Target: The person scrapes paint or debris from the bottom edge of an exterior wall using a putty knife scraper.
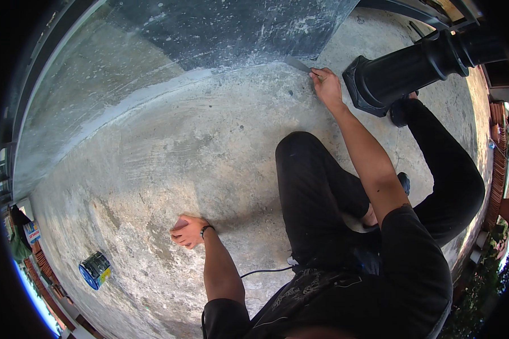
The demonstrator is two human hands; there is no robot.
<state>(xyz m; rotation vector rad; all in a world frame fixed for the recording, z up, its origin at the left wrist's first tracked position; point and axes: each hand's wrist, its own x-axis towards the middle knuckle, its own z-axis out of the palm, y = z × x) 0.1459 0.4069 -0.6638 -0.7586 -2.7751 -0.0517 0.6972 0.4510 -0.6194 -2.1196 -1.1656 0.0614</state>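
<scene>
- The flat-bladed scraper (pixel 297 64) is gripped by the right hand (pixel 326 87), with its near end wrapped by the fingers; its blade is pointed at the upper edge of the floor (pixel 237 113), where the wall (pixel 243 34) is met, near the dark wall corner; whether contact is made cannot be told
- A small reddish-brown block (pixel 180 224) is clasped by the left hand (pixel 190 233), low over the floor's left half; its exact kind cannot be told
- The scraper is judged light, thin and fairly stiff, perhaps springy at the blade; it is best held by the handle end, clear of the blade's edge
- The block is judged light and easily grasped by its sides
- Rightward movement is limited by the black column base (pixel 372 85); wider room is offered leftward along the wall's foot, with the can (pixel 94 271) well apart near the floor's lower left
</scene>
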